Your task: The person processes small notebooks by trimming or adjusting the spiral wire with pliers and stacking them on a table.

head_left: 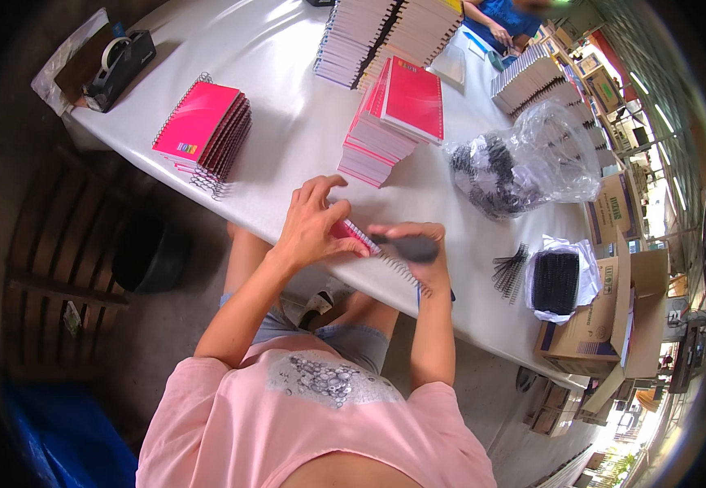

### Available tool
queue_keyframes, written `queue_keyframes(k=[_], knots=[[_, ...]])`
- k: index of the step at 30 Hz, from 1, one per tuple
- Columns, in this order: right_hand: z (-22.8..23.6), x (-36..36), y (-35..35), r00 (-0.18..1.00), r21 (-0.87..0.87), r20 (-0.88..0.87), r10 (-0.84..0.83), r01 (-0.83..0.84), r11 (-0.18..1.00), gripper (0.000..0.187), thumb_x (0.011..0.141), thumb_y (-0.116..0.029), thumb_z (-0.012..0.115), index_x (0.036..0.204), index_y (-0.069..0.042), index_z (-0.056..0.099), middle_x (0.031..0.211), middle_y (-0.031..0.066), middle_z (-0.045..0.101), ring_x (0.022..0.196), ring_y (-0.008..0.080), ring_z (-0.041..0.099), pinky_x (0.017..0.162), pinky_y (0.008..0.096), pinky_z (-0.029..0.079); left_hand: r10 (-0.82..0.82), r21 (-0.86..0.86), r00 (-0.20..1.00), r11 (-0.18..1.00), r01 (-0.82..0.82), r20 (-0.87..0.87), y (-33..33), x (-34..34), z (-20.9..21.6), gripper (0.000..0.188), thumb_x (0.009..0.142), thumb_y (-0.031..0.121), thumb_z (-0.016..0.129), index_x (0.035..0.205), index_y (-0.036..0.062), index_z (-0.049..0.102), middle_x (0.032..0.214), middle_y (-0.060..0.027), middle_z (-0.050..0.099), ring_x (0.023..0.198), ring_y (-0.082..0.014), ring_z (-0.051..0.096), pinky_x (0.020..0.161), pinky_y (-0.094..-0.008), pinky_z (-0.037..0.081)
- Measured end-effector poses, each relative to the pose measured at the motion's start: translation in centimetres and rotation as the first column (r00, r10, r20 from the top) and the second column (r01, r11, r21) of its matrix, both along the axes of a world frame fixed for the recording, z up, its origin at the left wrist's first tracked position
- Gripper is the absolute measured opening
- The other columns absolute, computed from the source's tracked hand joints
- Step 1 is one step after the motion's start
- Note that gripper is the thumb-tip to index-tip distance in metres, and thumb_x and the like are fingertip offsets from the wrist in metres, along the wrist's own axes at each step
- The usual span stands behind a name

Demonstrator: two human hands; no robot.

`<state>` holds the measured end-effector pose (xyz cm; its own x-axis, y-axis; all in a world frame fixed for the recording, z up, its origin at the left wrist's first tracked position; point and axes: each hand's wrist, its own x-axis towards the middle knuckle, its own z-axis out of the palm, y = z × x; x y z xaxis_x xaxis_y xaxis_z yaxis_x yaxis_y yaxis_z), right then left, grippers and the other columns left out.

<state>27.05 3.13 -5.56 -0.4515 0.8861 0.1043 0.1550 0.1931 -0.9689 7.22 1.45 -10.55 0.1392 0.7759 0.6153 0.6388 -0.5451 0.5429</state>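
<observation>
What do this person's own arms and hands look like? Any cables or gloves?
The left hand and right hand are human and ungloved. The forearms are bare below short pink sleeves. No cables show. A small dark strip at the right wrist may be a band; I cannot tell.

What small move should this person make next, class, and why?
Probably use the right hand to turn the spiral coil further into the red notebook: a stretch of coil sticks out past the notebook's near right end, while the left hand grips the notebook, which should steady it.
</observation>
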Motion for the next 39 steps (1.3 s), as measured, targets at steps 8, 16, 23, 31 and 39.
queue_keyframes(k=[8,16,23,31,39], knots=[[-0.1,-0.6,-0.6,0.97,-0.03,-0.232,0.077,-0.086,0.996,0.035,0.07,0.008,0.051,0.098,-0.001,0.069,0.095,0.0132,0.069,0.081,0.0152,0.066,0.073,0.0266,0.051,-0.077,-0.093,0.958,0.99,0.107,0.278,0.7,-0.2,-0.5,0.057,0.047,0.044,0.087,0.074,0.0083,0.053,0.119,-0.0182,0.036,0.1,-0.031,0.041,0.077,-0.038,0.041],[0.5,-2.3,0.3,0.976,0.167,0.214,0.038,-0.074,0.983,0.034,0.069,0.007,0.051,0.097,-0.001,0.069,0.092,0.012,0.07,0.078,0.0136,0.065,0.073,0.0242,0.049,-0.085,-0.169,0.838,0.964,0.207,0.539,1.7,-1.0,-3.6,0.092,0.041,0.039,0.091,0.107,0.0039,0.037,0.108,-0.0148,0.034,0.098,-0.0266,0.04,0.082,-0.0344,0.039],[-0.7,-2.1,2.1,0.975,-0.017,-0.161,0.151,-0.156,0.988,0.034,0.07,0.01,0.052,0.096,-0.001,0.069,0.093,0.0112,0.07,0.079,0.0123,0.064,0.075,0.0243,0.049,-0.087,-0.267,0.83,0.924,0.275,0.551,1.9,-0.5,-2.3,0.118,0.036,0.047,0.091,0.121,-0.0018,0.026,0.098,-0.0081,0.03,0.086,-0.0181,0.036,0.077,-0.0294,0.038],[-0.5,-3.6,1.7,0.933,0.09,0.342,-0.113,0.087,0.992,0.032,0.069,0.009,0.054,0.094,-0.005,0.07,0.081,0.0118,0.069,0.072,0.0166,0.065,0.068,0.0299,0.051,-0.121,-0.179,0.879,0.958,0.225,0.462,1.7,-0.6,-3.2,0.118,0.037,0.049,0.09,0.116,-0.006,0.021,0.108,-0.0141,0.029,0.094,-0.024,0.035,0.084,-0.0338,0.037],[-3.4,7.0,0.7,0.513,0.537,0.563,-0.648,0.369,0.759,0.045,0.075,-0.01,0.062,0.12,-0.007,0.057,0.119,0.016,0.057,0.113,0.0301,0.053,0.096,0.0343,0.04,-0.147,-0.165,0.736,0.928,0.333,0.661,1.5,-0.9,-3.4,0.066,0.066,0.028,0.083,0.104,0.0015,0.036,0.102,-0.0103,0.043,0.09,-0.0159,0.042,0.082,-0.0281,0.039]])
